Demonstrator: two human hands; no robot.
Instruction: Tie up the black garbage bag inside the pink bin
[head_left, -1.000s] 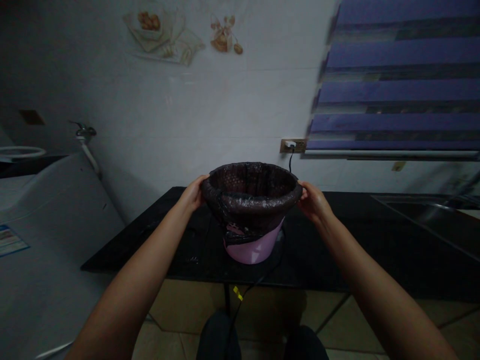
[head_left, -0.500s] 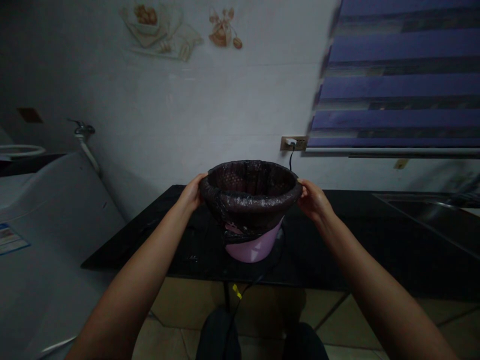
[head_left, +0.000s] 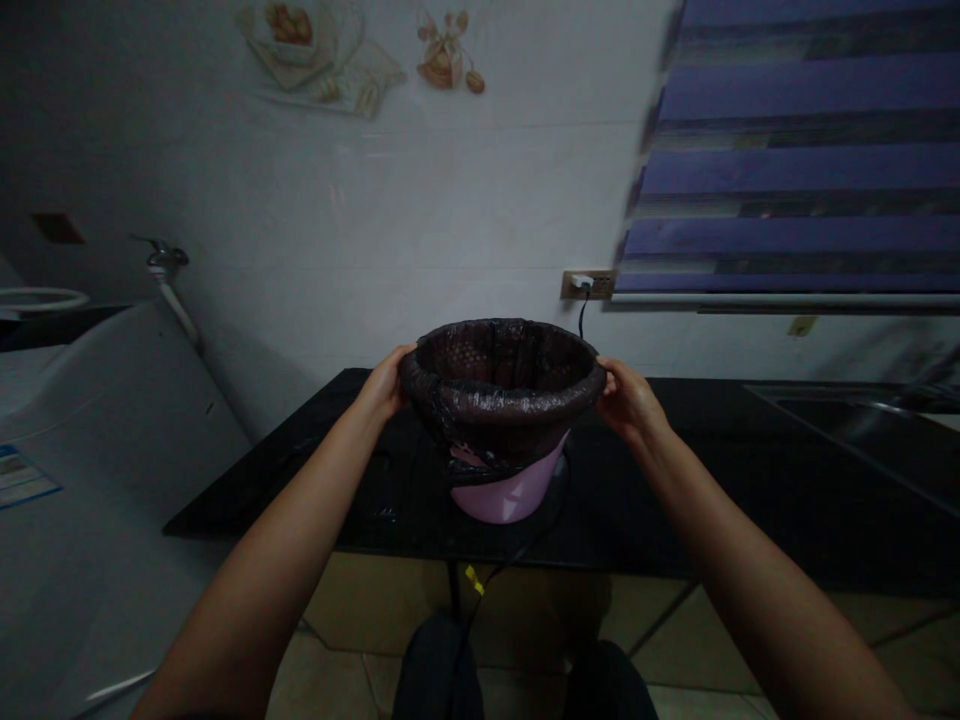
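- Closest, we see two dark-clothed knees [head_left: 439,665] below the worktop [head_left: 720,490], over a tiled floor [head_left: 337,680].
- Next, a black cable [head_left: 517,555] crosses the worktop's front edge, with a yellow tag [head_left: 474,580] on it.
- Just beyond that edge, our pink bin [head_left: 506,500] sits upright on the dark worktop, between our two hands.
- Over its mouth we have a dark plastic bag [head_left: 517,407], folded down outside the rim and lower on the left than on the right.
- Our left hand [head_left: 388,385] is partly closed on the left side of the bagged rim; most of its fingertips are hidden from us.
- Our right hand [head_left: 626,398] is curled at the right side, its thumb at the rim and its fingers bent in below.
- Off to the left we find a pale appliance [head_left: 135,440]; to the right, a metal sink [head_left: 847,425] set into the worktop.
- Farthest, on the pale wall [head_left: 487,190], we see a tap [head_left: 166,256], a socket [head_left: 602,286] holding a white plug [head_left: 580,282], and a purple striped blind [head_left: 795,175].
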